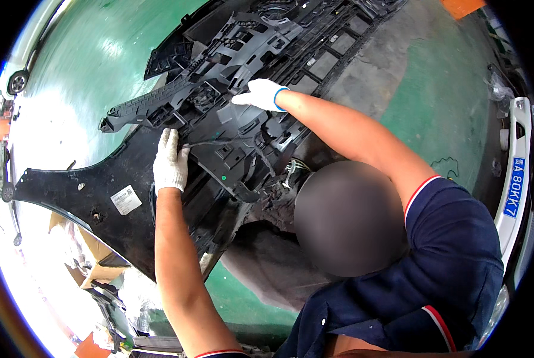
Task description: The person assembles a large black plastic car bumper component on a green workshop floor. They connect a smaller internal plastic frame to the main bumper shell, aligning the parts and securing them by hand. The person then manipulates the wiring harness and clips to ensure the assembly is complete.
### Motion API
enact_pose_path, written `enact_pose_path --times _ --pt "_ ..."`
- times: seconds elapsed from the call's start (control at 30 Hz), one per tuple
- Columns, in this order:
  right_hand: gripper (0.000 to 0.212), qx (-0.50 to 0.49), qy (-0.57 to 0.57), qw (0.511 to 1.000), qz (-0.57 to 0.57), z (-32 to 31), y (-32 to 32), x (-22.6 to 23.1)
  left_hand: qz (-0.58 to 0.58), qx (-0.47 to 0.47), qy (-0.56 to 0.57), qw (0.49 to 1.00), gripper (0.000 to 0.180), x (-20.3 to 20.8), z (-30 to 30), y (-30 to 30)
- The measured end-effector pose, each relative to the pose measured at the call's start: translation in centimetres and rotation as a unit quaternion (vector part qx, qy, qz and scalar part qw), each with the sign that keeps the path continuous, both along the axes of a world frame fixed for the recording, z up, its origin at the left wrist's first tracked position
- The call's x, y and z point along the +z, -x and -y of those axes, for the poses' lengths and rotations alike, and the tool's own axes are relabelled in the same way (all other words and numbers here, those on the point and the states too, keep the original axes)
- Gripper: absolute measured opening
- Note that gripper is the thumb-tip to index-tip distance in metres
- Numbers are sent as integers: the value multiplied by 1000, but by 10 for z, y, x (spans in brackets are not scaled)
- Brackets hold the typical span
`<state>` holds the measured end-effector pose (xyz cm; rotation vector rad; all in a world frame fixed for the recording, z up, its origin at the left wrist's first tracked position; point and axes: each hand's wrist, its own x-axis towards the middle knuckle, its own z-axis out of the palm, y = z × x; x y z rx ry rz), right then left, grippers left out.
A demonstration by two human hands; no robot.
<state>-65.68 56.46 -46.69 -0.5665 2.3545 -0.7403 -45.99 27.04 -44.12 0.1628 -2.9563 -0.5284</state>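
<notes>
My left hand (171,162), in a white knit glove, lies with its fingers stretched out at the edge of a black car body panel (124,176) with a curved cutout and a white label (125,200). It grips nothing that I can see. Farther right, my right hand (260,95), gloved in white with a blue cuff, reaches over grey and black plastic car trim (237,119). Its fingers point left with the thumb apart. Whether its fingertips touch the trim I cannot tell. A cable (210,143) runs across the black plastic between the hands.
Long black and grey trim frames (261,48) stretch to the far side over a green floor (115,53). A cardboard box (103,256) stands beyond the panel. At right is a car's white bumper (517,137). A blurred round patch hides part of the near area.
</notes>
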Motion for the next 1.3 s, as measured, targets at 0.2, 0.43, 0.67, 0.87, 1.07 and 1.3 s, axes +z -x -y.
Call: enact_pose_path --times 0.2,0.43,0.67,0.87,1.07,1.3 --pt "48 -19 83 977 -196 -29 -36 10 -2 -14 -26 1000 58 -3 8 -2" --pt "24 217 60 932 -284 -44 -84 19 -12 -11 -69 997 72 -9 8 -1" --pt "20 250 185 912 -267 -43 -79 -12 24 145 -36 989 95 -1 -30 -2" --pt "28 284 181 929 -156 -41 -67 -4 154 418 77 892 79 50 -101 1" --pt "31 336 136 921 -140 -34 -57 6 187 455 -152 857 66 29 -122 -13" --pt "28 313 151 928 -133 -29 -60 1 169 434 -182 866 59 20 -120 -13"
